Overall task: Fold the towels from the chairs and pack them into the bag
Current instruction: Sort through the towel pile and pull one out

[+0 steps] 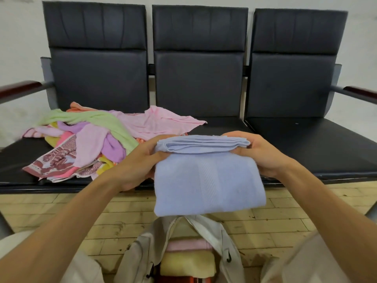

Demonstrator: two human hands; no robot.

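Your left hand (140,160) and right hand (263,154) pinch the folded blue towel (208,180) at frame centre, fingers curled around its top edge, hanging above the open bag (183,242) for packing.

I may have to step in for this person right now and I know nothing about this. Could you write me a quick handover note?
Left hand: grips the left end of the folded blue towel.
Right hand: grips its right end.
The blue towel is held in the air above the open bag on the floor.
Done: a folded pink towel and a yellow towel are already stacked in the bag.
Left: put the blue towel in the bag, then fold and pack the pile of loose towels on the left seat of the chairs.
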